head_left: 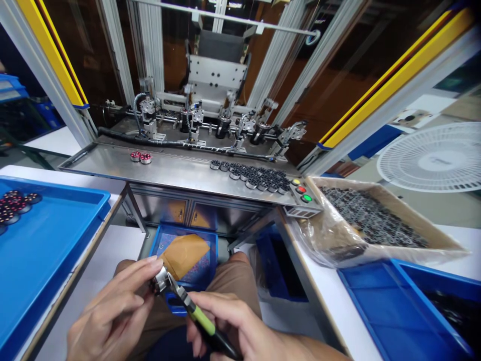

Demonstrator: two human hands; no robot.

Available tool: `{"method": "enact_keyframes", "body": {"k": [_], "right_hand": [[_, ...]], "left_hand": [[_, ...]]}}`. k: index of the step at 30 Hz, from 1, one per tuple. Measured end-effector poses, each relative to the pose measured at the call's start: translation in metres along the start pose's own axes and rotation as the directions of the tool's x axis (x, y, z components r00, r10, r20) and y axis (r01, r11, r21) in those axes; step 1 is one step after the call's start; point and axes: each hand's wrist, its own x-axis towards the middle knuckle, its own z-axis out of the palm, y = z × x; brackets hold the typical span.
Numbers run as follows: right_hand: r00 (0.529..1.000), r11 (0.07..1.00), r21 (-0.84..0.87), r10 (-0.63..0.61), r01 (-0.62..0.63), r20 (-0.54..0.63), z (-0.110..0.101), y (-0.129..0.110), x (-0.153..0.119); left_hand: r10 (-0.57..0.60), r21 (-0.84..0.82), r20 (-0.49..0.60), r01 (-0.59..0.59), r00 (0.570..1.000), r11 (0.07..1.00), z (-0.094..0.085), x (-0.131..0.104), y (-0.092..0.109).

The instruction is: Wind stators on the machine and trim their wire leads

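Two bare hands are working low in front of the seated person's lap. Left hand point(112, 311): grip closing around a small round silver-rimmed part point(161, 280), fingertips pressing on its upper edge, thumb supporting from below. Right hand point(240, 321): grip wrapping the green-and-black handles of the pliers point(203, 321), their metal nose pointing up and to the left and meeting the part's near side; whether the nose is biting, cannot tell. Beneath and beyond the hands, a blue crate point(214, 250) is sitting low, a brown sheet point(190, 253) lying across its contents. Ahead, a steel table point(180, 173) is running along the front of a machine point(216, 82); two red-wound round parts point(141, 157) are resting toward its left end, a dense cluster of dark round parts point(263, 178) toward its right, near yellow, red and green buttons point(301, 189). At left, a blue tray point(56, 250) is holding dark-and-red parts point(17, 205) in its far corner. At right, a plastic-lined carton point(417, 200) is holding many packed dark pieces point(376, 215), with a blue bin point(376, 301) standing just beside it. A white fan point(432, 158) is standing beyond the carton.
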Motion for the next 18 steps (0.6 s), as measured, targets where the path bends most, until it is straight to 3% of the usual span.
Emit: {"method": "enact_keyframes", "body": {"k": [4,11,14,18], "right_hand": [[1.000,1.000,-0.018,0.007,-0.008,-0.022,0.001,-0.001,0.002],[0.979,0.955,-0.298,-0.049,-0.013,-0.199,0.006,-0.008,0.004],[0.954,0.965,-0.261,-0.061,-0.019,-0.294,0.004,-0.007,0.000],[0.948,0.990,-0.139,-0.061,0.018,-0.312,-0.002,0.001,-0.010]], "left_hand": [[0.009,0.019,-0.019,-0.009,1.000,1.000,0.000,-0.002,-0.001],[0.042,0.055,-0.064,-0.038,0.997,0.998,0.005,-0.003,-0.001],[0.087,0.137,-0.090,-0.074,0.992,0.988,0.002,-0.001,-0.003],[0.167,0.335,-0.023,-0.149,0.986,0.930,-0.004,-0.002,-0.008]]}}
